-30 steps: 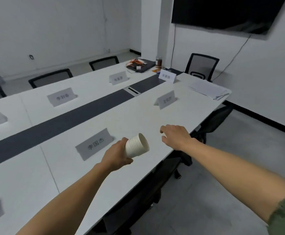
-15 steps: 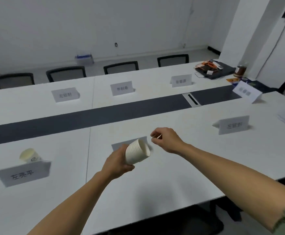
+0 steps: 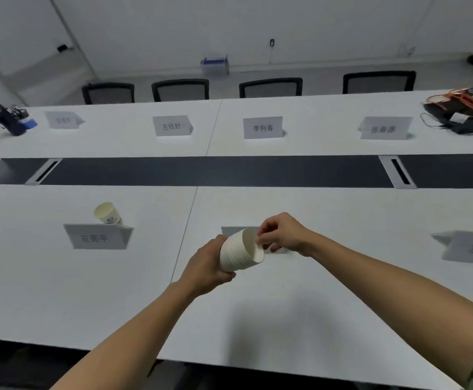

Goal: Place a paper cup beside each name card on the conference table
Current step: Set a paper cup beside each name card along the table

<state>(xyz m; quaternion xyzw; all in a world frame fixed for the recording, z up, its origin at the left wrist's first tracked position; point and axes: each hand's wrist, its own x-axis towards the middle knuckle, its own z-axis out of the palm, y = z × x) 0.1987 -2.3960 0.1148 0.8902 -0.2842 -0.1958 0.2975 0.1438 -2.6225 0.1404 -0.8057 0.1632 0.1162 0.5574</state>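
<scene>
The person stands at the near edge of the long white conference table [image 3: 286,319], both bare forearms stretched out over it. The left hand [image 3: 205,270] is wrapped around the base of a stack of paper cups [image 3: 241,253], holding it tipped on its side in the air so the open mouths face right. The right hand [image 3: 281,235] meets the stack at its mouth, fingertips [image 3: 260,240] pinched on the rim of the outermost cup; whether that cup has come loose from the rest I cannot tell. Directly behind the two hands sits a grey name card [image 3: 234,230], mostly hidden by them, with no cup visible next to it. To the left, another name card [image 3: 97,237] stands on the near side of the table, and a single paper cup [image 3: 107,213] stands just behind it, close to the card's top edge. A third near-side card [image 3: 471,247] shows at the far right edge of the view. Across the dark strip [image 3: 215,170] running down the table's middle, four more name cards [image 3: 263,127] stand in a row facing this way, with empty black chairs [image 3: 270,87] behind them. A tangle of cables and dark gear [image 3: 460,111] lies at the far right corner.
</scene>
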